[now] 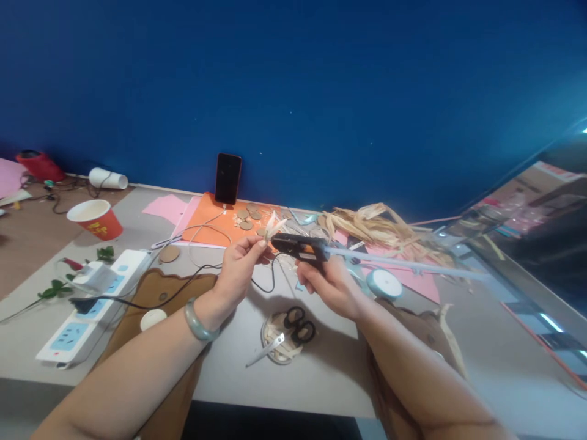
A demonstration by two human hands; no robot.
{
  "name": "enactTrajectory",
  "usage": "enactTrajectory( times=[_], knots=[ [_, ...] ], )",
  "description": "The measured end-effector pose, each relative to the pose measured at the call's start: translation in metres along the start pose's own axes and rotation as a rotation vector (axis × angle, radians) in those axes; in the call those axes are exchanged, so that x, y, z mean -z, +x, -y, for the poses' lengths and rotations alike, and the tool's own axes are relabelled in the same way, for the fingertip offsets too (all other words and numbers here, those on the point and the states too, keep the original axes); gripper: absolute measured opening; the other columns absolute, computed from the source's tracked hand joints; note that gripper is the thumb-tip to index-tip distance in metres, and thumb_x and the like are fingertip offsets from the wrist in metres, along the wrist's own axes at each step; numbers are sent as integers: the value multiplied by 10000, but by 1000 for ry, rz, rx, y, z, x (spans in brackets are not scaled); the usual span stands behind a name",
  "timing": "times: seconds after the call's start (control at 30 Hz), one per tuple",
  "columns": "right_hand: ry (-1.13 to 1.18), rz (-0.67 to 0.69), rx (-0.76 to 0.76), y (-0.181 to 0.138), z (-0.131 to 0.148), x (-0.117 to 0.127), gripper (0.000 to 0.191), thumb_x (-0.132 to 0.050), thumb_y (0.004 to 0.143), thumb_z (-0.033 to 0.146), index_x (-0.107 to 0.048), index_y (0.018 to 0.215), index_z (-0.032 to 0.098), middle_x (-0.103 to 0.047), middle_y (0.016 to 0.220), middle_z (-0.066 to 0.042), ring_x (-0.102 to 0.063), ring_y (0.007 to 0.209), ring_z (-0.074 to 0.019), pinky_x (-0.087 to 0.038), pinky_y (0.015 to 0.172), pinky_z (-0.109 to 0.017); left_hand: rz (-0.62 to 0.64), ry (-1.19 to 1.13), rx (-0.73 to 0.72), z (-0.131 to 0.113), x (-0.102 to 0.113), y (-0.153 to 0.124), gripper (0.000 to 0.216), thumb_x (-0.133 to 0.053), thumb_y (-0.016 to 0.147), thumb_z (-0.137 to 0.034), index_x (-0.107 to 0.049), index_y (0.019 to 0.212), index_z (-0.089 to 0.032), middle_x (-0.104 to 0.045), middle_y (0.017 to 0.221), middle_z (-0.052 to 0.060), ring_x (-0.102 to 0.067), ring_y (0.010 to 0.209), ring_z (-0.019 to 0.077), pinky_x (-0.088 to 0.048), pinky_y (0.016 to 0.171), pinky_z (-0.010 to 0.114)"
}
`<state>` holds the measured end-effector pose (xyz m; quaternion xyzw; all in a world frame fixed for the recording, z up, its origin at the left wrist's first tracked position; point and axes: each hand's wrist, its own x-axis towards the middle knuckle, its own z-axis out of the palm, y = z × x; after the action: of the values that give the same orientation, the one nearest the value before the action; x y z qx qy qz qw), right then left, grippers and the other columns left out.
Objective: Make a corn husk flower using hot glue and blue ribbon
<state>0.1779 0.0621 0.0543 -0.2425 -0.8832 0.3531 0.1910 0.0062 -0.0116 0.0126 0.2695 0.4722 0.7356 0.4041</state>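
Note:
My right hand (323,278) is wrapped round the handle of a black hot glue gun (298,246), whose nozzle points left. A long whitish glue stick (403,261) runs out of its rear to the right. Between the fingertips of my left hand (243,260) is a small piece of pale dried husk (274,226), close in front of the nozzle. Whether the nozzle touches it I cannot tell. Below the hands, black-handled scissors (300,326) lie across a round dish (280,362) of husk scraps.
A phone (228,178) leans on the blue wall behind an orange sheet (202,223) with several cardboard discs. At left are a power strip (94,308) with cords and a red paper cup (98,221). Dried husks (380,226) and a ribbon spool (384,285) lie right.

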Motion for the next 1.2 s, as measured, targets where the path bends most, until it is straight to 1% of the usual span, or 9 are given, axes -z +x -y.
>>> enactTrajectory(
  times=[0.37,0.57,0.73,0.8,0.9,0.97,1.03,1.1,1.2],
  knots=[
    [32,-58,4,0,2,-2,360,-388,950,352,-515,671,164,-517,581,-11,-479,515,-107,-383,506,-244,8,1,-2,0,0,0,234,-704,735,-346,-658,803,-128,-663,670,20,-608,608,109,-484,616,243],
    [22,-39,1,1,3,-1,356,-392,947,350,-524,672,166,-510,556,-5,-471,506,-109,-373,498,-246,8,13,-10,2,1,0,222,-693,750,-342,-659,810,-131,-664,672,22,-608,613,107,-487,617,238],
    [128,-27,3,0,-2,-2,368,-409,945,382,-530,673,165,-521,571,-9,-477,502,-109,-388,507,-254,11,-1,-4,2,1,0,221,-697,745,-339,-651,803,-130,-660,673,18,-610,610,103,-485,609,228],
    [238,-70,11,0,-5,-2,345,-413,943,411,-547,743,164,-532,593,-7,-478,492,-109,-392,497,-257,-10,-20,2,1,0,1,222,-709,731,-335,-638,784,-132,-655,669,13,-617,612,105,-485,603,227],
    [319,-216,24,3,-9,-1,317,-427,934,432,-550,811,166,-536,612,-6,-474,498,-111,-387,491,-256,-25,-48,17,2,0,1,236,-726,711,-339,-624,765,-133,-648,671,8,-631,623,109,-481,594,221],
    [242,-284,-3,6,-11,-1,346,-436,929,432,-534,727,169,-509,572,-3,-459,503,-112,-380,503,-256,-20,-58,13,3,1,1,244,-732,704,-342,-624,767,-132,-649,676,9,-635,633,109,-478,594,218],
    [153,-310,-34,8,-14,-1,387,-439,925,435,-496,643,175,-485,548,-3,-450,508,-113,-376,514,-260,-21,-63,8,4,1,1,248,-736,700,-340,-625,775,-131,-651,676,9,-635,633,108,-478,593,216],
    [122,-279,-21,7,-16,-2,403,-432,924,436,-467,615,180,-480,560,-7,-455,526,-118,-382,528,-264,-33,-65,4,4,1,1,252,-739,697,-337,-624,786,-132,-653,673,9,-632,626,108,-479,593,218],
    [103,-156,50,3,-16,-4,361,-419,929,416,-478,662,181,-485,599,-8,-477,572,-131,-402,564,-270,-62,-59,7,2,0,0,254,-742,691,-332,-622,790,-131,-649,662,6,-623,610,103,-476,593,218]
  ],
)
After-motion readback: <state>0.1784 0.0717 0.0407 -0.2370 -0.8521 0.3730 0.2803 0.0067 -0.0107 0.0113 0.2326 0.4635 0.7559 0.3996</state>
